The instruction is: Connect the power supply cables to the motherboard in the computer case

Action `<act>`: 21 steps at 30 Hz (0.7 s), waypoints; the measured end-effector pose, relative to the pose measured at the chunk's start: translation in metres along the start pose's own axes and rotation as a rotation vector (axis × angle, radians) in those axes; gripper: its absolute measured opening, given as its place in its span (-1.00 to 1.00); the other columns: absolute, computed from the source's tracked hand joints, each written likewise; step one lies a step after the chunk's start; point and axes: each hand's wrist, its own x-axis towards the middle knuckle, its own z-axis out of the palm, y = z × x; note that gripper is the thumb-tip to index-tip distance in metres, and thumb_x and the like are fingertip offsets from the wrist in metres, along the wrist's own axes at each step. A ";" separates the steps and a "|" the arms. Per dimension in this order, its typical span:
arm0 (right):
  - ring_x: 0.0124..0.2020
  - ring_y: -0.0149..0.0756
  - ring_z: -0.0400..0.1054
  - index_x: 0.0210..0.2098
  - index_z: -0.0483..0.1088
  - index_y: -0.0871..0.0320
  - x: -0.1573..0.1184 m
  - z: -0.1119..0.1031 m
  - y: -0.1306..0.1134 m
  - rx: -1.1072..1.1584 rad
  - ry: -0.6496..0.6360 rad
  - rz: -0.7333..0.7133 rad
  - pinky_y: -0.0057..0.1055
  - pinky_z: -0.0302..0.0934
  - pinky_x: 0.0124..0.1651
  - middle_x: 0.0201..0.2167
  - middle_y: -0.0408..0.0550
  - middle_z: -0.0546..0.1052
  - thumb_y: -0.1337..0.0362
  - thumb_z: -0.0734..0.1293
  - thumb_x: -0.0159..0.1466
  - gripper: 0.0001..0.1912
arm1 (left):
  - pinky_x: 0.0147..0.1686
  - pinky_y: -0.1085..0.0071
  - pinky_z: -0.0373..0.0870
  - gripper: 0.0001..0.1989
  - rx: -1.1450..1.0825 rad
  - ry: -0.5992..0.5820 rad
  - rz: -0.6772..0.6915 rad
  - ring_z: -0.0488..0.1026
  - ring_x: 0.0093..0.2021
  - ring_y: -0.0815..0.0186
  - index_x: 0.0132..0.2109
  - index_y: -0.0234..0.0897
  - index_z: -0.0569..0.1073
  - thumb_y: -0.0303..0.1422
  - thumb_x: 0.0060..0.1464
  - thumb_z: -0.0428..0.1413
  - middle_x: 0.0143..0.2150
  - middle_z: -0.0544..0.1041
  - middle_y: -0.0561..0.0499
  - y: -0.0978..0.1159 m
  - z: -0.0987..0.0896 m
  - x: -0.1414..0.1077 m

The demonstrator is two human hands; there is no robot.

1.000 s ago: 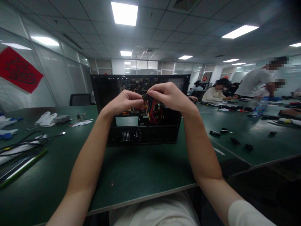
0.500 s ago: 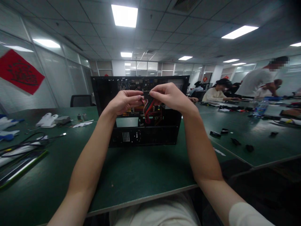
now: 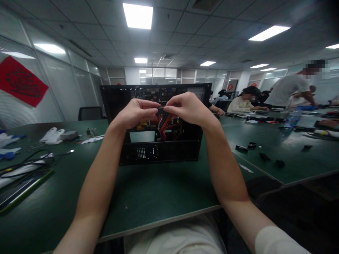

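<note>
Through the head view I have both hands up in front of the open computer case (image 3: pixel 174 152), which stands on edge on the green counter (image 3: pixel 159 192). The left hand (image 3: pixel 135 112) and the right hand (image 3: pixel 185 106) meet across the case's upper middle. Each grip is drawn down to a fingertip pinch on a small dark connector (image 3: pixel 161 110); how firmly, I can't tell. The coloured cables (image 3: pixel 163 128) hang below it, in front of the case's interior.

My worry is the hold itself: thumbs and forefingers cover most of the connector, so it could turn or slip out without my seeing it. The cables bunch close under the fingers, and a sharp tug there could drag on whatever their far ends join, which is too dark to make out. I see nothing bracing the case, so a hard push at that height might rock it backwards. Just past its right edge lies another person's hand (image 3: pixel 220 112), which a tipping case might knock.
</note>
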 end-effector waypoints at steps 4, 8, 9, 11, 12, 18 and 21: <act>-0.32 -0.25 0.45 -0.21 0.70 0.28 0.002 0.004 -0.001 -0.021 0.008 -0.016 -0.34 0.23 -0.28 -0.36 0.07 0.66 0.10 0.44 0.38 -0.66 | -0.18 0.30 0.75 -0.61 0.053 0.005 -0.006 0.74 -0.28 0.17 -0.01 -0.33 0.75 -0.42 -0.03 0.47 -0.29 0.76 -0.10 0.004 -0.001 -0.003; -0.32 -0.26 0.44 -0.23 0.71 0.27 0.004 0.009 -0.001 -0.061 0.027 -0.027 -0.32 0.21 -0.26 -0.36 0.06 0.66 0.15 0.45 0.38 -0.72 | -0.16 0.26 0.75 -0.64 0.084 0.005 -0.011 0.75 -0.26 0.15 -0.02 -0.33 0.75 -0.44 -0.01 0.44 -0.29 0.75 -0.10 0.007 -0.004 -0.005; -0.32 -0.26 0.45 -0.23 0.71 0.26 0.004 0.010 -0.002 -0.070 0.028 -0.030 -0.32 0.21 -0.25 -0.35 0.06 0.67 0.17 0.45 0.39 -0.73 | -0.15 0.26 0.75 -0.65 0.090 0.002 -0.015 0.75 -0.26 0.15 -0.02 -0.32 0.75 -0.44 -0.01 0.44 -0.30 0.75 -0.09 0.007 -0.005 -0.006; -0.32 -0.26 0.45 -0.22 0.72 0.25 0.004 0.012 -0.004 -0.090 0.026 -0.035 -0.32 0.22 -0.24 -0.34 0.06 0.67 0.20 0.44 0.39 -0.75 | -0.15 0.27 0.75 -0.66 0.099 -0.003 -0.022 0.75 -0.26 0.15 -0.04 -0.30 0.76 -0.44 -0.03 0.45 -0.30 0.75 -0.08 0.009 -0.007 -0.007; -0.32 -0.25 0.46 -0.22 0.72 0.24 0.004 0.013 -0.005 -0.099 0.023 -0.037 -0.31 0.22 -0.23 -0.34 0.07 0.67 0.21 0.44 0.39 -0.76 | -0.16 0.27 0.75 -0.67 0.105 -0.007 -0.027 0.74 -0.26 0.15 -0.06 -0.29 0.76 -0.43 -0.04 0.45 -0.29 0.76 -0.08 0.009 -0.007 -0.007; -0.31 -0.25 0.48 -0.23 0.73 0.23 0.006 0.013 -0.001 -0.108 -0.029 -0.044 -0.32 0.24 -0.21 -0.32 0.07 0.69 0.22 0.44 0.38 -0.77 | -0.12 0.28 0.73 -0.75 0.117 -0.047 -0.059 0.73 -0.27 0.17 -0.16 -0.27 0.78 -0.45 -0.07 0.47 -0.28 0.76 -0.10 0.005 -0.002 -0.006; -0.32 -0.27 0.48 -0.23 0.72 0.24 0.007 0.011 0.007 -0.075 -0.056 -0.039 -0.33 0.23 -0.23 -0.32 0.06 0.69 0.22 0.43 0.37 -0.77 | -0.10 0.25 0.74 -0.74 0.098 -0.037 -0.057 0.74 -0.24 0.15 -0.16 -0.27 0.78 -0.44 -0.07 0.47 -0.26 0.77 -0.11 -0.001 0.002 -0.002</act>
